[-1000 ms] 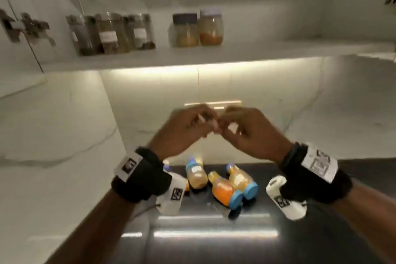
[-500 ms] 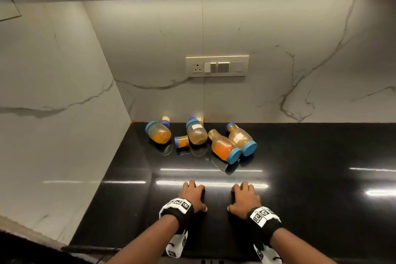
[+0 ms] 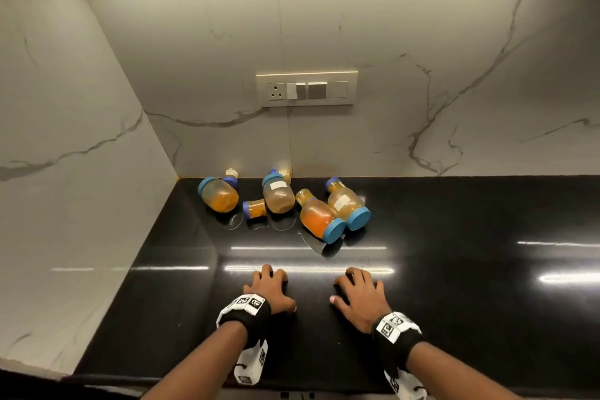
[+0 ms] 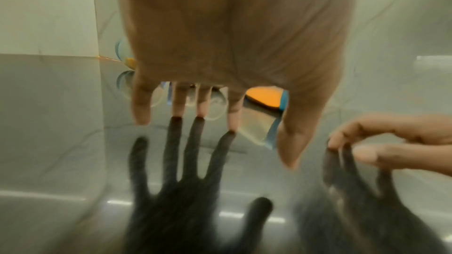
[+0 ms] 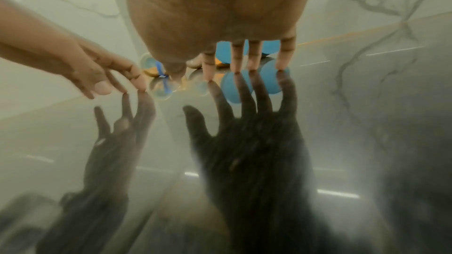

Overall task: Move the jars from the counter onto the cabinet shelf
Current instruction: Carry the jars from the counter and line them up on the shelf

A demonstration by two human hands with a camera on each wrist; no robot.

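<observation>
Black glossy counter point(image 3: 454, 286), marble wall behind. Head view: left hand point(image 3: 271, 291) and right hand point(image 3: 358, 294) rest flat on it, grip wide and holding nothing; jars point(image 3: 319, 216) lie tipped well ahead of both hands, by the wall. Left wrist view: spread fingers point(image 4: 178, 103) touch counter, jars beyond. Right wrist view: same, blue lids point(image 5: 270, 46) past fingertips.

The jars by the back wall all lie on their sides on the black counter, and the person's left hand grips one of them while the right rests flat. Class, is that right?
Not quite. In the head view the left hand grips nothing: it rests on the black counter near its front edge, fingers spread, like the right hand. The jars lie on their sides by the back wall, apart from both hands.
</observation>
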